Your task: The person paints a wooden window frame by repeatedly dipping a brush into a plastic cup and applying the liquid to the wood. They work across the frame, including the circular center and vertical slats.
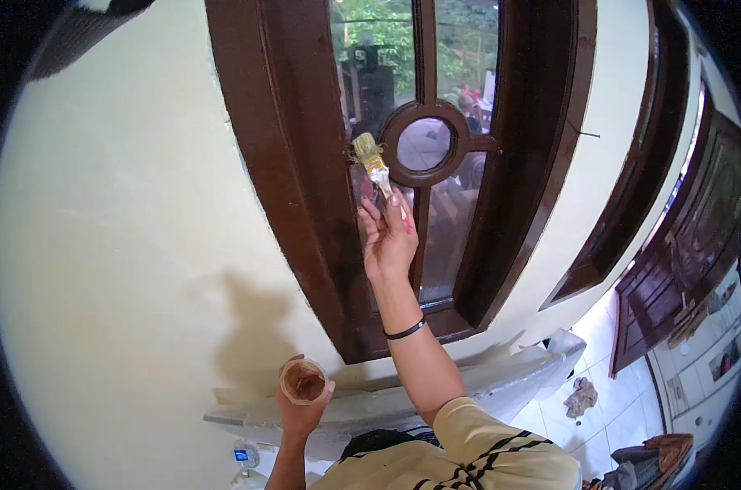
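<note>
Two bare hands are in view, both busy. R hand (392, 237) is raised mid-view, palm side showing, fingers partly curled & thumb pinching the handle of a paintbrush (376, 170). Brush points up & leans a bit left above the R hand, w/ splayed, pale bristles (366, 148) at top, yellowish band & white-smeared neck below. Can't tell if bristles touch anything behind.

L hand (301, 418) is lower & left of the R hand, fingers wrapped round a clear cup (306, 381), open end up, w/ some brownish stuff inside.

Behind the R hand: dark brown window frame (305, 208) w/ glass panes (458, 237); greenery shows thru the upper glass. Round wooden ring (462, 139) sits just above & right of the R hand, beside the brush. Black wristband (404, 329) is on the forearm below the R hand. Cream wall (125, 237) runs left of both hands, w/ a shadow (256, 327) on it above the L hand. Nail (588, 134) sticks out well right of & above the R hand.

Below & right of the R hand: a long plastic-covered thing (505, 380) along the wall's foot, then a crumpled rag (581, 398) on white floor tiles (627, 400). Brown door (672, 269) is far right of the R hand. Bottle w/ blue label (243, 454) is just below & left of the L hand.
</note>
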Action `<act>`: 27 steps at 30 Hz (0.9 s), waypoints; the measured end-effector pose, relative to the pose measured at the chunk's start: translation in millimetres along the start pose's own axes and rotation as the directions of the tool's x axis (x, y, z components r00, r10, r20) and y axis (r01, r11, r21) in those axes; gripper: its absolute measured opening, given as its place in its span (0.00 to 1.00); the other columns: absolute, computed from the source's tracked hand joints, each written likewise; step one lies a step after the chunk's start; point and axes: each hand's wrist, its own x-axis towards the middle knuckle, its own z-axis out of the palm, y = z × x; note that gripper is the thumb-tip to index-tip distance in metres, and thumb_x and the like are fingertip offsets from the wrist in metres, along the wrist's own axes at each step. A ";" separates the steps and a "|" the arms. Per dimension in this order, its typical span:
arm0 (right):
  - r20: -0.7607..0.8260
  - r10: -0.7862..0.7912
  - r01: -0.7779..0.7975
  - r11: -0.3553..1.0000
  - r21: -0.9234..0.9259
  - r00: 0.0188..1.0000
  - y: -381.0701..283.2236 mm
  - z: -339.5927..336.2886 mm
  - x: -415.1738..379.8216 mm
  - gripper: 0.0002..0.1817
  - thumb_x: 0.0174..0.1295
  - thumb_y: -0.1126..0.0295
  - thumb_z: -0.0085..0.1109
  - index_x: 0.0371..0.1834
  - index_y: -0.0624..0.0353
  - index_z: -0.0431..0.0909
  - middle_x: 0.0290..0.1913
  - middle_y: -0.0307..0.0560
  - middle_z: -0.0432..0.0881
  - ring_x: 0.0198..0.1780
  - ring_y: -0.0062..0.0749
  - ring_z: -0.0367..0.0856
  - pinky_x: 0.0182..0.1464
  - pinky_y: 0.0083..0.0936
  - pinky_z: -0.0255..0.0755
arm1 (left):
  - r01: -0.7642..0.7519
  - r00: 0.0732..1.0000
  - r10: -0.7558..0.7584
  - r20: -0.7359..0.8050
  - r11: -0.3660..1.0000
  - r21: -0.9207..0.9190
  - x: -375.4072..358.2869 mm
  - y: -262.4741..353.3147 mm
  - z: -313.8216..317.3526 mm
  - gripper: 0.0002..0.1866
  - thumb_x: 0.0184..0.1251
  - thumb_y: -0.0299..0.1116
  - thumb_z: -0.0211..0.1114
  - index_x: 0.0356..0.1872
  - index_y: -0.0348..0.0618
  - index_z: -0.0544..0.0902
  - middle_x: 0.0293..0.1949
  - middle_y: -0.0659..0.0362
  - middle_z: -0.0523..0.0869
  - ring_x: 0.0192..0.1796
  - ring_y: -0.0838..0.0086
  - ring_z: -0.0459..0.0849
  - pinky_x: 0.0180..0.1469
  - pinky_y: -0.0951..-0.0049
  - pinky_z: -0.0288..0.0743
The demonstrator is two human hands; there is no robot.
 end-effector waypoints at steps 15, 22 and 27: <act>-0.135 -0.225 0.196 0.960 -0.203 0.965 8.0 7.5 -9.1 0.21 0.71 0.69 0.61 0.61 0.72 0.74 0.51 0.55 0.85 0.42 0.45 0.89 0.43 0.33 0.87 | -0.242 0.962 0.199 0.187 0.938 0.249 41.4 -40.2 -68.2 0.30 0.49 0.20 0.78 0.54 0.43 0.75 0.59 0.53 0.78 0.48 0.74 0.83 0.50 0.72 0.81; -0.047 -0.413 0.348 0.818 -0.459 0.909 -21.5 7.9 -18.2 0.19 0.71 0.69 0.63 0.56 0.75 0.77 0.44 0.57 0.85 0.39 0.42 0.89 0.41 0.31 0.87 | -0.029 0.984 0.034 0.175 0.999 -0.033 41.4 -21.9 -66.0 0.35 0.51 0.19 0.77 0.61 0.37 0.71 0.47 0.59 0.80 0.46 0.77 0.83 0.49 0.74 0.81; 0.359 -0.508 0.553 0.306 -0.775 0.783 -50.6 17.1 -12.9 0.13 0.69 0.73 0.64 0.51 0.73 0.82 0.40 0.49 0.88 0.41 0.35 0.90 0.42 0.25 0.83 | -0.072 0.983 0.087 0.164 0.993 -0.097 41.1 -24.7 -65.9 0.35 0.51 0.19 0.76 0.63 0.37 0.71 0.42 0.61 0.82 0.45 0.78 0.83 0.49 0.75 0.81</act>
